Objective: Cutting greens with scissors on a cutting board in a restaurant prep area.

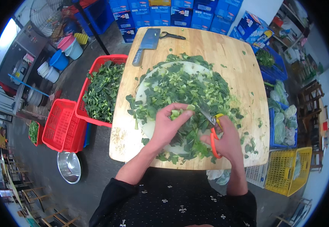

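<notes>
Between its thumb and fingers, my left hand (168, 122) grips leafy green stalks (175, 114), whose pale cut end (191, 107) shows at the fingertips. My right hand (227, 139) holds scissors (215, 120) with one yellow and one orange handle loop. Their blades point up and left, close beside the stalk end; I cannot tell how far apart the blades are. Beneath both hands lies a round white cutting board (147, 93), heaped with chopped greens (178, 88). Some pieces spill over its rim onto the wooden table (224, 54).
A cleaver (150, 39) and a black-handled peeler (173, 36) lie at the table's far edge. To the left, a red basket (80, 105) holds cut greens, near an empty red basket (59, 127) and a steel basin (69, 167). Yellow (288, 170) and blue crates (271, 119) stand right.
</notes>
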Demonstrator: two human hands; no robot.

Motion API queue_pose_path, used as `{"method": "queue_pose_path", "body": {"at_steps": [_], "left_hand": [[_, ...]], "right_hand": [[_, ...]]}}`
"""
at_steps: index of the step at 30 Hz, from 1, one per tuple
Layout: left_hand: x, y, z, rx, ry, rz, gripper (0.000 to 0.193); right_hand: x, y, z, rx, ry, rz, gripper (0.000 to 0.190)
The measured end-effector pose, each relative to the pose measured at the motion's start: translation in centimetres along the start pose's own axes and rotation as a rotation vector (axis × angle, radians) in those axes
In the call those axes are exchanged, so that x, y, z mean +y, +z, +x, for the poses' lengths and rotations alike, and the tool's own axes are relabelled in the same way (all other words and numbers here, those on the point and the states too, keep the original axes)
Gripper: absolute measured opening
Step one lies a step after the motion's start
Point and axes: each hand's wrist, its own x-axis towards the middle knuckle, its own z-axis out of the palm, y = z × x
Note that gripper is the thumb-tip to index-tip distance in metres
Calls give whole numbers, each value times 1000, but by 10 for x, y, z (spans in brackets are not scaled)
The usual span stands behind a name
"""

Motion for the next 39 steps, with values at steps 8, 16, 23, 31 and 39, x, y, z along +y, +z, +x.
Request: {"method": "queue_pose_path", "body": {"at_steps": [8,16,23,31,39], "left_hand": [[8,3,-7,-106,48,210,24],[14,0,-10,-176,-88,201,20],[10,9,-6,-206,-69,294,21],[1,-19,0,-193,-242,-191,24],[3,-37,-2,112,-151,-370,20]], "right_hand": [[5,-14,-8,47,-241,-370,78],[5,-12,-18,65,-227,-357,75],[23,-5,-32,110,-169,-365,67],[56,-6,-60,44,436,616,35],[40,12,-9,179,212,182,20]]}}
